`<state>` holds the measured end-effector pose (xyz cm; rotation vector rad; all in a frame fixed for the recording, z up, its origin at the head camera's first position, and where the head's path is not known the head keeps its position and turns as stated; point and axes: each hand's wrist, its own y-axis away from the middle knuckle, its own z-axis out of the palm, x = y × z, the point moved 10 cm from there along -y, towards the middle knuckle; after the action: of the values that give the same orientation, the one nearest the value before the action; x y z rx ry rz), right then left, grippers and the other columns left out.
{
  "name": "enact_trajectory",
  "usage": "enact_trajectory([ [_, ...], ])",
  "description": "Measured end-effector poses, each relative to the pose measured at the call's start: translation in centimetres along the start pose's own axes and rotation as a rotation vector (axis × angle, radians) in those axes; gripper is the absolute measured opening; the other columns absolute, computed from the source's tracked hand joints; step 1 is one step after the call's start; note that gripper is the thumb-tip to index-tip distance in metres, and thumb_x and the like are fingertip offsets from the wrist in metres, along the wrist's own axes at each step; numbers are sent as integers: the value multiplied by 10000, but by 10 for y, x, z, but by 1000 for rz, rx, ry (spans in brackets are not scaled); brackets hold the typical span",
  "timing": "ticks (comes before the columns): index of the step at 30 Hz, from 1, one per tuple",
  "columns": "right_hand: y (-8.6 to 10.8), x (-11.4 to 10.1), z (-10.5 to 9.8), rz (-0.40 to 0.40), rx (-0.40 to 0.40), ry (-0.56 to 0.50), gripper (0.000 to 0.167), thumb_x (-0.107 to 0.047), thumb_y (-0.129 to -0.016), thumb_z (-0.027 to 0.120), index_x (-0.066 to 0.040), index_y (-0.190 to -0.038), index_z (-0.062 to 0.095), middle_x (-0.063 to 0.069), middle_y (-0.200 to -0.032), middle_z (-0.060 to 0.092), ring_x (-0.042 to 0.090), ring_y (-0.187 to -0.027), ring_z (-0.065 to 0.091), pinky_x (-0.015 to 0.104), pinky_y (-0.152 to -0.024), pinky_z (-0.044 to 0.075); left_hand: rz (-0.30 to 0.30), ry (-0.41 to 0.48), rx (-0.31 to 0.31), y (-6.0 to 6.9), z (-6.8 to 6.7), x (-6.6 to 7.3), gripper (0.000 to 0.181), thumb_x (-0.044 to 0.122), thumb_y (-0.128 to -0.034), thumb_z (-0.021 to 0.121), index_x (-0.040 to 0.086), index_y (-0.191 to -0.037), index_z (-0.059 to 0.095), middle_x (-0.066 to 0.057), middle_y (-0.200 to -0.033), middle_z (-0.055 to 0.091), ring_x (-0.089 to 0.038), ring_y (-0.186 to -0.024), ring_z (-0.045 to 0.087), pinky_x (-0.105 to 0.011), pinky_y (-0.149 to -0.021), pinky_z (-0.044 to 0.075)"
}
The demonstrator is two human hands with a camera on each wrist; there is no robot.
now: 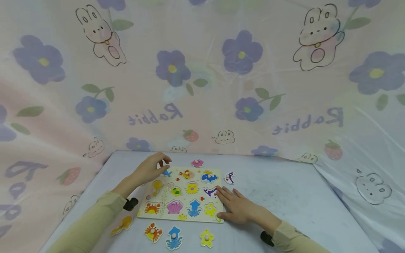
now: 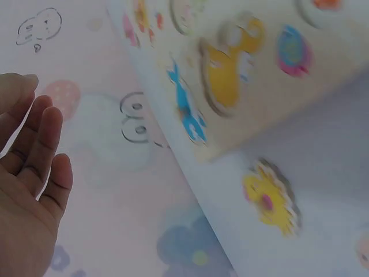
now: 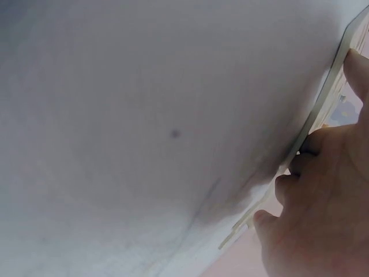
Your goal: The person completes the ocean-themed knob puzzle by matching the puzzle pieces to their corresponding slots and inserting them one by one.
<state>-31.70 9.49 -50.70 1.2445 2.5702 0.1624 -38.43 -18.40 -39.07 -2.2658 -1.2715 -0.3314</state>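
A wooden puzzle board (image 1: 171, 218) with sea-animal shapes lies on the table. Over its far left corner hovers my left hand (image 1: 155, 168), near a blue fish-shaped piece (image 1: 167, 173). The left wrist view shows that hand (image 2: 29, 173) holding nothing, its fingers loosely bent, apart from the blue piece (image 2: 187, 107) at the board's corner. My right hand (image 1: 235, 206) rests against the board's right edge with its fingers extended. In the right wrist view, that hand's (image 3: 323, 184) thumb and fingers touch the board's edge (image 3: 323, 101).
Loose knobbed pieces surround the board: a pink shell (image 1: 197, 163) behind, a purple piece (image 1: 229, 178) right, and a crab (image 1: 153, 232), squid (image 1: 174, 238), starfish (image 1: 207, 239) and orange-yellow piece (image 1: 122, 225) in front. A yellow piece (image 2: 268, 199) lies beside the board. A patterned curtain (image 1: 209, 88) hangs behind.
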Motion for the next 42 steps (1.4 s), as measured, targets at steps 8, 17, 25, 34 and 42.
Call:
enact_trajectory([
  [8,3,-1,-3,-4,9,-15,892,-676,-994,509,-102,-1641,292,52,-1736,158,298,-1586,181,584,-1249,153,-42,-24,44,47,-24,-21,202,56,-960,741,79,-1157,700,10,-1041,668,-97,-842,583,-275,-689,510],
  [17,2,0,-4,-11,17,-17,894,-679,-994,507,-96,-1638,298,57,-1734,168,305,-1584,186,584,-1249,155,-160,3,-13,107,-31,-37,195,51,-947,752,87,-1135,713,87,-980,644,-56,-818,540,-238,-657,489],
  [25,3,-2,-5,-22,18,-37,889,-666,-992,525,-97,-1638,301,64,-1729,189,315,-1583,191,595,-1246,156,-177,63,-113,157,-18,-40,178,97,-941,766,111,-1111,717,92,-972,644,-9,-801,532,-230,-654,485],
  [34,3,-3,-7,-14,24,-26,891,-666,-992,525,-92,-1636,304,64,-1729,191,311,-1581,199,593,-1246,157,-185,88,-252,192,-3,-44,126,231,-938,781,182,-1044,735,172,-889,574,17,-742,505,-226,-611,468],
  [42,1,-1,-2,-14,17,-27,896,-682,-989,512,-107,-1641,297,53,-1731,183,303,-1583,195,589,-1247,156,-191,127,-306,202,2,-50,152,260,-925,789,181,-1048,750,183,-896,576,19,-742,512,-226,-618,476],
])
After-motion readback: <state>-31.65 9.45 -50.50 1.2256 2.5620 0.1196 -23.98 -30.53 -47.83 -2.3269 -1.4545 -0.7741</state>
